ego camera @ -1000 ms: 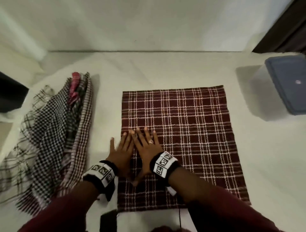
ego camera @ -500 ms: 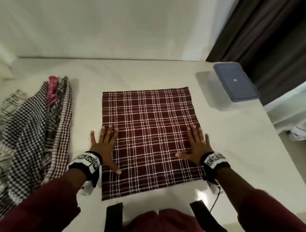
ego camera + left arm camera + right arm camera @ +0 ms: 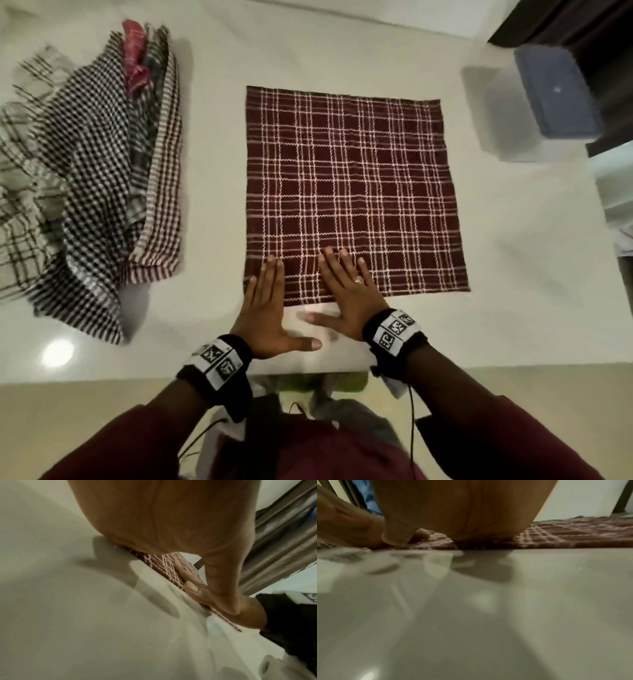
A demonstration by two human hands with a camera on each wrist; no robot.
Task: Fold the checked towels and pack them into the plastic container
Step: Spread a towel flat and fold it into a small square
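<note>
A maroon checked towel (image 3: 352, 185) lies flat and square on the pale table (image 3: 513, 274). My left hand (image 3: 267, 301) lies flat on its near left corner, fingers straight, thumb out to the right. My right hand (image 3: 346, 291) presses flat on the near edge just beside it, a ring on one finger. In the left wrist view the palm (image 3: 163, 520) covers the maroon towel (image 3: 164, 566). The right wrist view shows the palm (image 3: 462, 507) down on the towel's edge (image 3: 573, 534). A plastic container (image 3: 541, 109) with a blue lid stands at the far right.
A heap of other checked towels (image 3: 92, 164), black-and-white, brown-striped and pink, lies at the left of the table. The table's near edge (image 3: 102, 377) runs just behind my wrists. Dark curtains (image 3: 582, 24) hang beyond the container.
My right hand has slid left from the towel's right side to the near edge beside my left hand. Both hands sit closer to the near edge. The view has tilted downward.
</note>
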